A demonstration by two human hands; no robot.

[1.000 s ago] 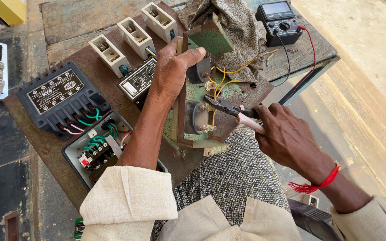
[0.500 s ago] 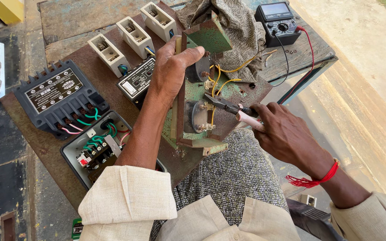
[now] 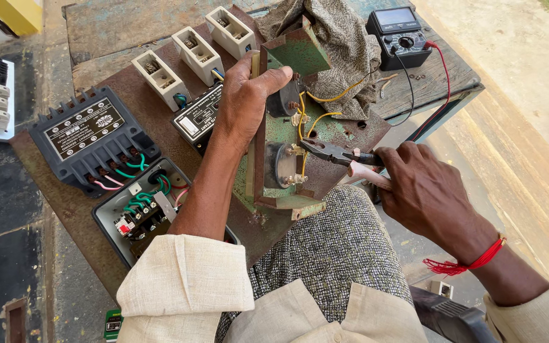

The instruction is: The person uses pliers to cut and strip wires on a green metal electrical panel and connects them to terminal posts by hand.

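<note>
while gripped, rusty green metal box point(image 3: 287, 190) shows yellow wires point(image 3: 316, 121).

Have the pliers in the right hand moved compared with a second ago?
Yes. The pliers have shifted slightly up the green metal panel, their tips now at the yellow wire.

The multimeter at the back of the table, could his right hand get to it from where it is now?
Probably yes. The multimeter lies in the open beyond the right hand, with only its leads between. But that hand holds pliers, so it would need to put them down first.
</note>
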